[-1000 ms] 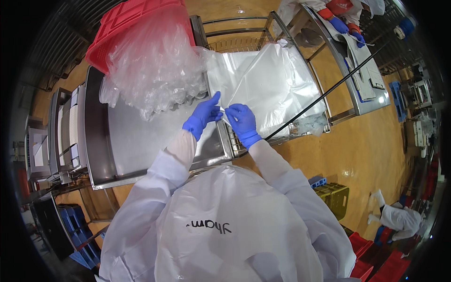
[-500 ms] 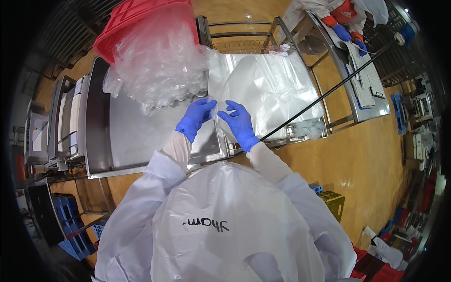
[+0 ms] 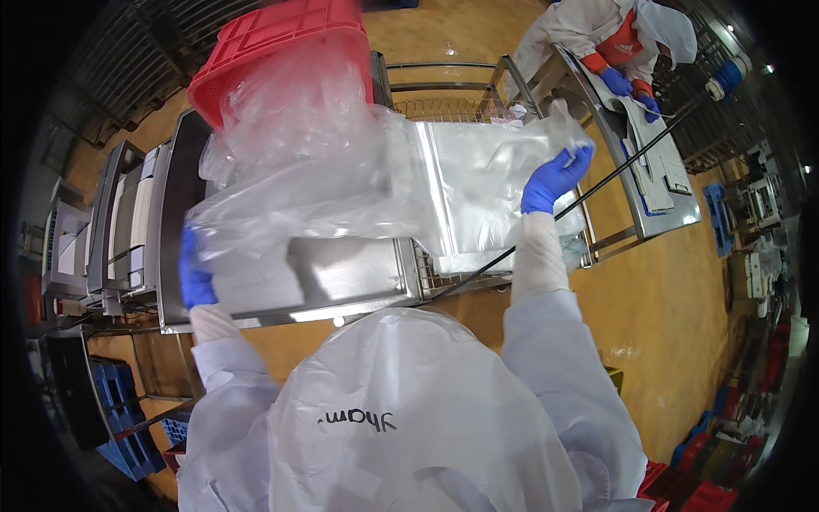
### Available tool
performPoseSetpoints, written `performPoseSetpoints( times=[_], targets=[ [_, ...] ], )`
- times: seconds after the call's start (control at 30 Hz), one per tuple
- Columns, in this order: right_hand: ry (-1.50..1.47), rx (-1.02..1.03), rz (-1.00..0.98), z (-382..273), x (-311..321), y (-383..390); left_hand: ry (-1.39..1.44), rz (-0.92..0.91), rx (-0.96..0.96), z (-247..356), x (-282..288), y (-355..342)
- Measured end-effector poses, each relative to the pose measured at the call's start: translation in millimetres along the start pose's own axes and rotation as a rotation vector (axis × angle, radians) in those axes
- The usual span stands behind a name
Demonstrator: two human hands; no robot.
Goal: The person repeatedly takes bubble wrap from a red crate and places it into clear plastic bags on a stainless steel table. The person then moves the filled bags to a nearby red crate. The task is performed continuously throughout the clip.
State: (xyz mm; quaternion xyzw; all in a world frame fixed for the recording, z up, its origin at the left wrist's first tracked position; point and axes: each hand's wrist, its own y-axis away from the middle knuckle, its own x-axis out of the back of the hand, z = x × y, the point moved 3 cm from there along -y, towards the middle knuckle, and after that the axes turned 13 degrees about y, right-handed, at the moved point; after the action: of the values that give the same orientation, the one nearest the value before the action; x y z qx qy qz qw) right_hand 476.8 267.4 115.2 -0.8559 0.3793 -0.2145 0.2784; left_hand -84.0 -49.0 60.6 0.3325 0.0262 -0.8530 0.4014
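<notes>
My left hand point(image 3: 196, 271), in a blue glove, is out at the left over the metal tray point(image 3: 341, 273), closed on one end of a clear plastic bag point(image 3: 333, 192). The bag spreads loosely across the tray toward the right. My right hand point(image 3: 556, 179), also gloved in blue, is raised over the right side of a stack of flat clear plastic sheets point(image 3: 482, 226). Its fingers close on crumpled clear film, apparently the bag's other end. Where the bag ends and the stack begins is hard to tell.
A red crate point(image 3: 281, 43) tips crumpled clear plastic onto the tray's far side. A thin black rod point(image 3: 614, 171) slants across the right. At the far right another person with blue gloves point(image 3: 616, 83) works at a metal table point(image 3: 674, 213) with papers and a clipboard.
My hands were close together at the middle with film between them. They have moved wide apart, left and right, and the clear bag now stretches out across the tray and stack.
</notes>
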Motion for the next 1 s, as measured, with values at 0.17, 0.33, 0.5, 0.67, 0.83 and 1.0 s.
performPoseSetpoints(
  times=[0.17, 0.33, 0.5, 0.67, 0.83, 1.0],
  targets=[
    [0.817, 0.424, -1.463, 39.4, -43.5, 82.4, -0.253, -0.241, -0.187, 62.2, -53.9, 38.7],
    [-0.369, -0.312, -1.535, -157.8, -38.6, 194.9, 0.049, -0.289, 0.250, -69.6, -118.5, 68.2],
    [-0.561, -0.552, -1.683, -214.9, -38.7, 238.2, 0.290, -0.337, 0.486, -115.6, -132.1, 78.4],
    [-0.235, -0.227, -1.019, -94.9, -79.0, 223.7, 0.731, -0.201, 0.447, -87.6, -86.1, 32.9],
    [0.150, 0.465, -0.833, -165.9, -50.7, 210.4, 0.139, -0.170, 0.196, -72.2, -100.1, 40.9],
    [-0.067, 0.799, -1.347, -255.8, -74.4, 245.9, -0.431, -0.585, -0.147, -47.3, -146.2, 67.1]
  ],
)
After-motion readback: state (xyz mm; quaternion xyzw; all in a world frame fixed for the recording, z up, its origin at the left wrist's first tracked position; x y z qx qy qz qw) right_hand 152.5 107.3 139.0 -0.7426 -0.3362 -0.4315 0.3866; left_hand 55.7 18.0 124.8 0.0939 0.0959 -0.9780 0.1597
